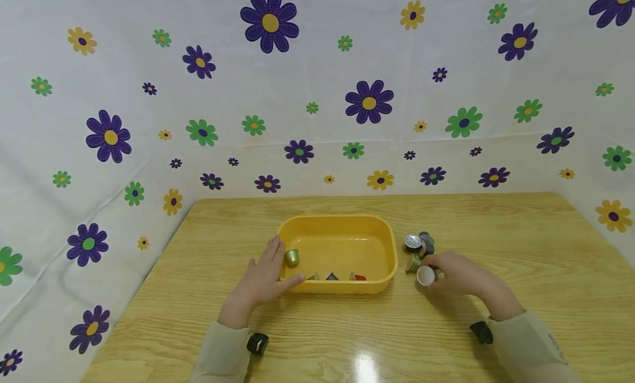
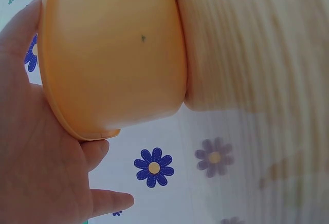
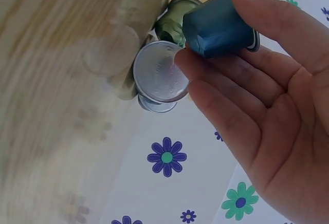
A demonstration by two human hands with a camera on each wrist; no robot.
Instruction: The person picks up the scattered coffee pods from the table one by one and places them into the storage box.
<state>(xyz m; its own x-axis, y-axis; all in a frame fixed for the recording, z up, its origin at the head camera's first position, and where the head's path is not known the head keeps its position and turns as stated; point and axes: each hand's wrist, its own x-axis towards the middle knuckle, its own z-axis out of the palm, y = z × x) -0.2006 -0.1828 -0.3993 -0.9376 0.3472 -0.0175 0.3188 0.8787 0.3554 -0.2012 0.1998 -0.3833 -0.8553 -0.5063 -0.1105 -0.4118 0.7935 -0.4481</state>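
Note:
In the head view, my left hand [image 1: 263, 286] lies at the near left corner of a yellow tray [image 1: 392, 251], its thumb over the front rim and its fingers extended along the left side. The left wrist view shows the tray's outer wall [image 2: 118, 54] beside that palm. My right hand [image 3: 277, 90] pinches a teal coffee capsule [image 3: 218, 26] between thumb and fingers, its pale lid facing up toward the head camera. Close under those fingers sit a green capsule [image 3: 177, 18] and a silver-lidded capsule [image 3: 159, 75]. They belong to a small pile right of the tray.
Inside the tray, a gold-green capsule [image 1: 291, 257] stands at the left, while a dark one [image 1: 332, 276] and a red one [image 1: 359, 277] show along the near wall. The wooden table [image 1: 347, 328] ends at a flower-patterned cloth [image 1: 317, 85] behind and at both sides.

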